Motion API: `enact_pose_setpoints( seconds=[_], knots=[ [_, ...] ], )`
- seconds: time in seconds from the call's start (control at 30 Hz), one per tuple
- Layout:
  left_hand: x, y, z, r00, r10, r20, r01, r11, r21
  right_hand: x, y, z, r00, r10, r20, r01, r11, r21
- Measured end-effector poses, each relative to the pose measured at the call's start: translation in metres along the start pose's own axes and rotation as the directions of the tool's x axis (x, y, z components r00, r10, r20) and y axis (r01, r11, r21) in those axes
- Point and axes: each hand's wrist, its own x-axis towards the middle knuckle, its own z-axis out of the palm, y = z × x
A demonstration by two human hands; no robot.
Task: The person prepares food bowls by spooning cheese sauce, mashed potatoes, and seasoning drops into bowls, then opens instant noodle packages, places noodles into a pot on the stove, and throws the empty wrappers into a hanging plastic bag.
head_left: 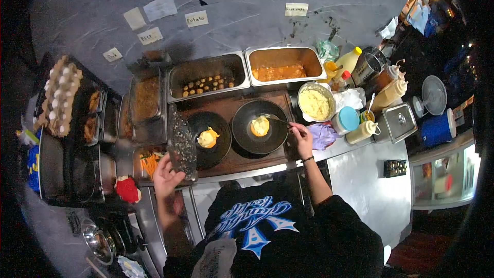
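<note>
My right hand (302, 140) is closed on the handle of a thin metal utensil (277, 119), a spoon or fork; which one I cannot tell. Its tip meets the pale mash on a round orange-edged piece of food (260, 126) in the right black pan (248, 141). A similar topped piece (208, 138) lies in the left black pan (218, 157). Beside that pan, my left hand (167, 176) grips the lower edge of a dark, speckled, see-through lid (182, 146), tilted nearly upright and covering part of the pan. Some of my left fingers are hidden.
Steel trays with small browned balls (208, 85) and orange stew (280, 73) line the back. On the right stand a bowl of mash (316, 103), a blue-lidded jar (348, 117) and squeeze bottles (361, 132). Carrot sticks (149, 163) and an egg carton (62, 95) are left.
</note>
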Motion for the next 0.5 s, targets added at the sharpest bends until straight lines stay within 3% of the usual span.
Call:
enact_pose_setpoints(
  seconds=[0.2, 0.27, 0.4, 0.43, 0.47, 0.5],
  knots=[
    [0.018, 0.002, 0.011, 0.996, -0.072, -0.055, 0.071, 0.997, -0.018, -0.004, -0.011, -0.009, 1.000, 0.031, 0.001, -0.031, 0.997, -0.068],
    [0.023, -0.001, 0.017, 0.995, -0.077, -0.070, 0.079, 0.997, 0.018, 0.002, -0.021, -0.014, 0.990, 0.128, -0.065, -0.123, 0.989, 0.081],
    [0.029, -0.008, 0.037, 1.000, -0.026, -0.015, 0.025, 0.999, -0.027, 0.031, -0.041, -0.056, 0.946, 0.051, -0.319, 0.047, 0.955, 0.294],
    [0.029, -0.012, 0.039, 0.999, -0.023, -0.034, 0.023, 1.000, 0.002, 0.047, -0.037, -0.074, 0.914, 0.003, -0.405, 0.063, 0.987, 0.149],
    [0.027, -0.017, 0.040, 0.998, -0.020, -0.054, 0.022, 0.999, 0.032, 0.060, -0.037, -0.089, 0.913, 0.075, -0.402, 0.003, 0.982, 0.189],
    [0.024, -0.025, 0.036, 0.992, -0.079, -0.100, 0.084, 0.995, 0.051, 0.073, -0.035, -0.101, 0.915, -0.015, -0.403, 0.002, 0.999, -0.032]
  ],
)
